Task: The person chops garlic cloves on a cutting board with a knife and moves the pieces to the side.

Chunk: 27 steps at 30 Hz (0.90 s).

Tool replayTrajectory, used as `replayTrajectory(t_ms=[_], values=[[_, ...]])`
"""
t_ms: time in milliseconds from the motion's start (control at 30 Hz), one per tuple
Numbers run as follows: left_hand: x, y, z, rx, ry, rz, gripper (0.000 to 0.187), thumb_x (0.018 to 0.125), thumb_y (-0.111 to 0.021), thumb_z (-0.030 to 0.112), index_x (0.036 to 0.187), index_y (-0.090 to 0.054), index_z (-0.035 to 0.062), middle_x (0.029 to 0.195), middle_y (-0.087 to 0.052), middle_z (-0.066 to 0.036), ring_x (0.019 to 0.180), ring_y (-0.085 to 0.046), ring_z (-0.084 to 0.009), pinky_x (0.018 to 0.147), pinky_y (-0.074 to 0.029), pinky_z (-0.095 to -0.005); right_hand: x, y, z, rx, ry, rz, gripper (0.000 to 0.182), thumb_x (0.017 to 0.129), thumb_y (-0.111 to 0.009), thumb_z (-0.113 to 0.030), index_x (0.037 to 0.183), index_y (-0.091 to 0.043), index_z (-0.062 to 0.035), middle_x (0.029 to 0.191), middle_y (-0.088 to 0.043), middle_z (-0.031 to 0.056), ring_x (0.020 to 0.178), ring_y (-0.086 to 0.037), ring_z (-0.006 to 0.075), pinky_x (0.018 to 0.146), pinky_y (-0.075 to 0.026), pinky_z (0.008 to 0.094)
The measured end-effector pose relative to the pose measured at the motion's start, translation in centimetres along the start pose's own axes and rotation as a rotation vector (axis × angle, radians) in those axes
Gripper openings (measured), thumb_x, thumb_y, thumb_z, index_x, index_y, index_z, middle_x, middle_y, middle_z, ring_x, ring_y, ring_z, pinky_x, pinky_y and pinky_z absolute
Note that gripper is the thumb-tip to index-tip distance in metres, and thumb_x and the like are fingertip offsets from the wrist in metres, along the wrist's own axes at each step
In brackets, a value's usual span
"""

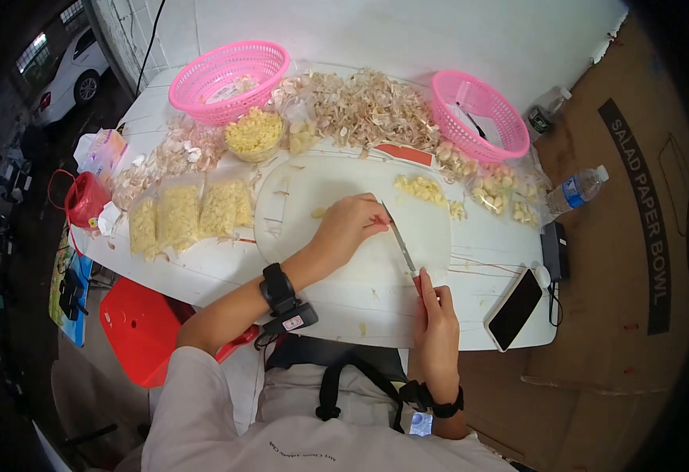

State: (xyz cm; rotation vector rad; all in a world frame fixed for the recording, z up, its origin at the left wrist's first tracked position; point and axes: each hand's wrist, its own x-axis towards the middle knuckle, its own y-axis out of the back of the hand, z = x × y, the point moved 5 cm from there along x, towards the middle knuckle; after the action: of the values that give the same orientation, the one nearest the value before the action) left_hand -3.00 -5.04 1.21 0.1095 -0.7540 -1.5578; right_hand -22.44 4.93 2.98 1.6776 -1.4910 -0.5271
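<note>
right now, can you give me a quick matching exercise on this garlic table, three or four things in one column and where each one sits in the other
Things:
1. knife
2. phone
3. water bottle
4. red bag

Places:
A. far left edge of the table
B. in the right hand, blade on the cutting board
C. right edge, lying beside bagged cloves
D. near right corner, screen up

Pairs: 1-B, 2-D, 3-C, 4-A

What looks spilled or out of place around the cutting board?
Garlic skins lie strewn over the table between the two pink baskets, not inside them. The phone hangs slightly over the table's near edge. Nothing else stands out.
</note>
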Motion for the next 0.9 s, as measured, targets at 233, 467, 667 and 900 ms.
replayTrajectory(t_ms=[233,467,667,900], values=[[0.1,-0.1,0.1,-0.022,-0.037,-0.024,0.009,0.078,-0.073,-0.001,0.085,-0.068,-0.0027,0.087,-0.066,-0.012,0.075,-0.067,-0.0257,0.066,-0.055,-0.0318,0.9,0.2,-0.5,-0.046,0.022,-0.037,0.053,0.091,-0.054,0.009,0.141,-0.051,-0.0082,0.096,-0.057,0.0168,0.080,-0.061,0.0355,0.072,-0.050,0.0421],[0.2,-0.1,0.5,-0.019,-0.079,-0.028,0.009,0.077,-0.073,-0.003,0.080,-0.064,-0.0034,0.085,-0.065,-0.013,0.073,-0.065,-0.0262,0.064,-0.051,-0.0331,2.2,-1.4,-0.8,-0.185,0.100,-0.084,0.072,0.078,-0.053,0.012,0.147,-0.040,-0.0052,0.098,-0.052,0.0175,0.083,-0.061,0.0372,0.067,-0.052,0.0444],[0.1,0.0,1.1,-0.049,-0.113,-0.020,0.010,0.077,-0.072,-0.004,0.080,-0.063,-0.0035,0.085,-0.064,-0.013,0.073,-0.064,-0.0281,0.066,-0.050,-0.0331,2.2,-1.9,-1.0,-0.234,0.119,-0.084,0.073,0.077,-0.052,0.013,0.147,-0.037,-0.0020,0.100,-0.052,0.0177,0.086,-0.061,0.0358,0.067,-0.053,0.0430],[0.0,-0.1,0.8,-0.048,-0.123,-0.016,0.010,0.077,-0.072,-0.004,0.081,-0.063,-0.0039,0.084,-0.063,-0.014,0.073,-0.064,-0.0290,0.065,-0.050,-0.0341,2.8,-2.8,-1.6,-0.273,0.105,-0.086,0.072,0.078,-0.052,0.013,0.147,-0.037,-0.0004,0.100,-0.051,0.0179,0.084,-0.061,0.0354,0.067,-0.053,0.0432]])
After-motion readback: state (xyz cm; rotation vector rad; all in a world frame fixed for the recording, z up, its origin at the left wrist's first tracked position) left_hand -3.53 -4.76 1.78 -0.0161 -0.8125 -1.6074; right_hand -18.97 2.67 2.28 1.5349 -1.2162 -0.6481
